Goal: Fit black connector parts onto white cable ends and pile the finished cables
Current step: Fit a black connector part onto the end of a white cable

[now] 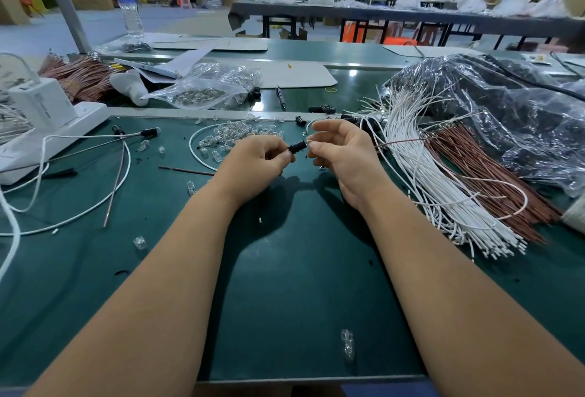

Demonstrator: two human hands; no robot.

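Mid-table: left hand (pixel 256 156) pinches black connector (pixel 297 146), long axis pointing right at wire end pinched in right hand (pixel 342 149), tips nearly touching.

Two hands over the tabletop (pixel 285 270) – left hand (pixel 256 159) and right hand (pixel 342 152) – with one black connector (pixel 297 147) between them. One big bundle of white cables (pixel 421 181), far too many to count. Two bundles of brown wires: one (pixel 493 181) beside the white cables, one (pixel 79 75) at far left. One clear bag of small glass bulbs (pixel 202 89); one loose heap of the same bulbs (pixel 234 136), number not countable. Three stray bulbs nearer the front edge – at least. One water bottle (pixel 128 5). One pen (pixel 281 96). One yellow rubber band (pixel 330 90). One large crumpled plastic bag (pixel 506 105). Three people standing in the background, two together and one apart.
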